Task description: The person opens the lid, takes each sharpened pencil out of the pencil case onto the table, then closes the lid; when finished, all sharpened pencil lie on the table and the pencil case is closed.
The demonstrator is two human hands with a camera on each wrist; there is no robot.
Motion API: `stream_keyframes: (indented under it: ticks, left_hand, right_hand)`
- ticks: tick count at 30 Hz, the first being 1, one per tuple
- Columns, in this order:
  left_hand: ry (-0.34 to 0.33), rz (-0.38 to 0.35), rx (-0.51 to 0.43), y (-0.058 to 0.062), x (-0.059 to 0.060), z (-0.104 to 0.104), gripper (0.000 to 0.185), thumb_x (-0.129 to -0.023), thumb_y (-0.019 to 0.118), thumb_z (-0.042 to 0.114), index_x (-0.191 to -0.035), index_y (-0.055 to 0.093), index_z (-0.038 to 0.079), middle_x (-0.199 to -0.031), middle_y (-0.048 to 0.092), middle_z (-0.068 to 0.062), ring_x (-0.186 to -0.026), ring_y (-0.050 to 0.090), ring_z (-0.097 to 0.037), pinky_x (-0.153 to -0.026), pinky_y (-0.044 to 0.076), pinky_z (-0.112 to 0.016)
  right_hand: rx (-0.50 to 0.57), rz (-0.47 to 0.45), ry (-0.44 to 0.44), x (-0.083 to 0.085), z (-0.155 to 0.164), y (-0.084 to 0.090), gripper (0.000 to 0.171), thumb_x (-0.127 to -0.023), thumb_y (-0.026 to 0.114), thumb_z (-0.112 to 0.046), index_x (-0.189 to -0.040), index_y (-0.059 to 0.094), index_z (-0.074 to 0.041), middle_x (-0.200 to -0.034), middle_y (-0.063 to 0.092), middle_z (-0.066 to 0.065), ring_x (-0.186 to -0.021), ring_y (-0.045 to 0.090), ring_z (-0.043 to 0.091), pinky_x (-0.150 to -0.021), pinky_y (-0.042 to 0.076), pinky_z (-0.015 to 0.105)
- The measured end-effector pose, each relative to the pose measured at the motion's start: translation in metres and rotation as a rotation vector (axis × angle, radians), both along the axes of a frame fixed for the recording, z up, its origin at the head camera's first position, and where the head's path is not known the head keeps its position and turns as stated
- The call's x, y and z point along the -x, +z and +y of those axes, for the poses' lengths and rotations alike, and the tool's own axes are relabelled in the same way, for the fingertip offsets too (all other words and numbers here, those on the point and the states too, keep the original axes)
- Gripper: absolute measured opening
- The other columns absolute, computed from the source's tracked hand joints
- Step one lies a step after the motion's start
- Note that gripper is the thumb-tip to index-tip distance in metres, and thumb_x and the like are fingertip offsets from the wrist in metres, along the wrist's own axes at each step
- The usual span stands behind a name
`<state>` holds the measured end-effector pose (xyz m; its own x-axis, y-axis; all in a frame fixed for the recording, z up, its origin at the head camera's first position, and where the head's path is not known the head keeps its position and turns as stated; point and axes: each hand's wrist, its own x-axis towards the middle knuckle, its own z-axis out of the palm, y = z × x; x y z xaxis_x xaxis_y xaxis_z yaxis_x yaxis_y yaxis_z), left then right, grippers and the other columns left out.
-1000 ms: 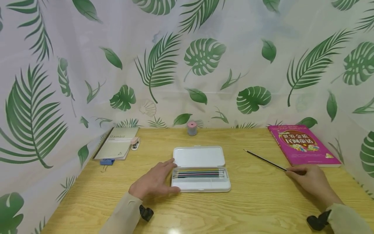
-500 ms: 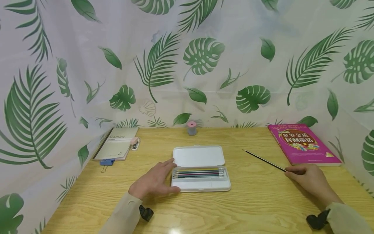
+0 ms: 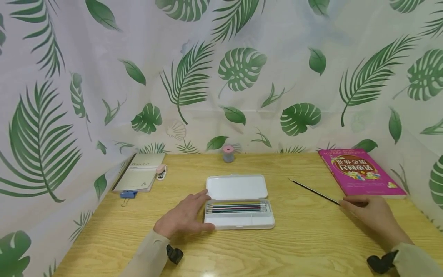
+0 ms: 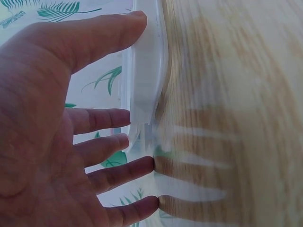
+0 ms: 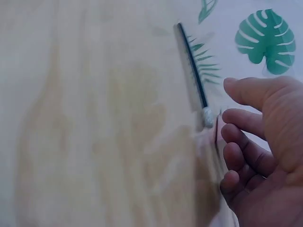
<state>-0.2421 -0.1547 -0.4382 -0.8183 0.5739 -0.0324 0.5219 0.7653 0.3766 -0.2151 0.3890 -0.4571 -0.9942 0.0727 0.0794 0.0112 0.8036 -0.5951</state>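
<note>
An opened white pencil case [image 3: 237, 186] lies on the table before me, with several pencils [image 3: 237, 207] side by side in its rear compartment. My left hand [image 3: 185, 215] is at the case's left end, thumb and fingers spread; in the left wrist view the thumb overlaps the side of the white case [image 4: 149, 66]. A dark pencil [image 3: 313, 190] lies slantwise on the table, point toward the far left. My right hand [image 3: 372, 215] is close by its blunt end. In the right wrist view, a gap shows between the thumb and fingers and the pencil's silvery end [image 5: 207, 117].
A pink book [image 3: 363, 173] lies at the back right, just beyond my right hand. A notebook [image 3: 140, 173], a small stapler [image 3: 161, 172] and a blue binder clip [image 3: 129, 194] are at the left. A pink-topped container [image 3: 228, 153] stands near the leaf-patterned curtain [image 3: 242, 96].
The head view shifts slightly. Both hands, the pencil case and the dark pencil keep nearly the same places.
</note>
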Motion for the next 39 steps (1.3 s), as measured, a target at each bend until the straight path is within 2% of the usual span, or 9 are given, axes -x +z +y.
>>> stream_keyframes:
  ticks: [2, 4, 7, 12, 19, 29, 33, 39]
  left_hand:
    - [0.005, -0.003, 0.003, 0.0, -0.001, 0.0, 0.088, -0.081, 0.073, 0.06, -0.147, 0.044, 0.01, -0.161, 0.029, -0.013, -0.139, 0.039, -0.036, -0.111, 0.037, -0.049]
    - [0.007, 0.002, 0.006, 0.0, -0.001, 0.0, 0.088, -0.081, 0.073, 0.06, -0.147, 0.044, 0.01, -0.161, 0.029, -0.013, -0.138, 0.039, -0.036, -0.111, 0.037, -0.049]
    - [0.007, 0.009, 0.006, 0.0, -0.001, 0.0, 0.087, -0.082, 0.073, 0.059, -0.147, 0.044, 0.009, -0.16, 0.029, -0.013, -0.138, 0.039, -0.036, -0.111, 0.037, -0.049]
    - [0.013, -0.003, 0.007, 0.002, -0.002, 0.001, 0.087, -0.081, 0.074, 0.058, -0.147, 0.044, 0.01, -0.161, 0.029, -0.012, -0.139, 0.039, -0.036, -0.111, 0.037, -0.049]
    - [0.019, -0.005, 0.008, 0.002, -0.002, 0.001, 0.087, -0.081, 0.074, 0.058, -0.147, 0.044, 0.01, -0.161, 0.029, -0.012, -0.139, 0.038, -0.036, -0.111, 0.037, -0.05]
    - [0.005, 0.007, 0.002, -0.001, 0.0, 0.0, 0.087, -0.082, 0.073, 0.059, -0.147, 0.044, 0.01, -0.161, 0.029, -0.012, -0.138, 0.039, -0.036, -0.11, 0.038, -0.049]
    - [0.002, 0.003, -0.001, -0.002, 0.001, 0.0, 0.087, -0.082, 0.073, 0.06, -0.147, 0.044, 0.01, -0.161, 0.029, -0.012, -0.138, 0.039, -0.037, -0.11, 0.038, -0.05]
    - [0.002, 0.011, 0.0, -0.001, 0.001, 0.0, 0.087, -0.081, 0.074, 0.059, -0.147, 0.044, 0.009, -0.161, 0.029, -0.012, -0.137, 0.04, -0.037, -0.11, 0.038, -0.049]
  right_hand:
    - [0.008, 0.027, -0.013, 0.001, -0.002, 0.002, 0.056, -0.092, 0.068, -0.049, -0.117, 0.072, 0.001, -0.115, 0.069, 0.024, -0.093, 0.066, 0.026, -0.073, 0.055, 0.034]
    - [0.025, 0.04, -0.012, 0.003, -0.006, 0.005, 0.054, -0.092, 0.067, -0.048, -0.117, 0.072, 0.0, -0.114, 0.07, 0.02, -0.087, 0.063, 0.011, -0.067, 0.051, 0.023]
    - [0.049, 0.089, 0.02, 0.006, -0.018, 0.011, 0.048, -0.093, 0.068, -0.043, -0.116, 0.072, -0.001, -0.11, 0.071, 0.018, -0.08, 0.058, 0.001, -0.064, 0.05, 0.02]
    - [0.107, 0.141, 0.122, 0.011, -0.052, 0.016, 0.038, -0.095, 0.069, -0.033, -0.116, 0.072, -0.001, -0.1, 0.073, 0.012, -0.078, 0.061, 0.005, -0.063, 0.052, 0.024]
    - [0.164, 0.18, 0.212, 0.017, -0.109, 0.02, 0.032, -0.094, 0.07, -0.031, -0.112, 0.074, -0.004, -0.095, 0.071, 0.005, -0.077, 0.059, 0.015, -0.061, 0.05, 0.025]
    - [0.21, 0.202, 0.372, 0.022, -0.164, 0.016, 0.021, -0.092, 0.074, -0.023, -0.104, 0.076, -0.006, -0.091, 0.07, -0.001, -0.07, 0.056, 0.014, -0.056, 0.046, 0.025]
    - [0.187, 0.222, 0.44, 0.021, -0.178, 0.015, 0.016, -0.091, 0.074, -0.017, -0.103, 0.076, -0.006, -0.092, 0.07, -0.001, -0.069, 0.055, 0.012, -0.056, 0.046, 0.025]
    - [0.056, 0.285, 0.574, 0.021, -0.192, 0.013, 0.013, -0.091, 0.071, -0.008, -0.103, 0.076, -0.004, -0.096, 0.07, 0.003, -0.068, 0.051, 0.006, -0.056, 0.045, 0.024]
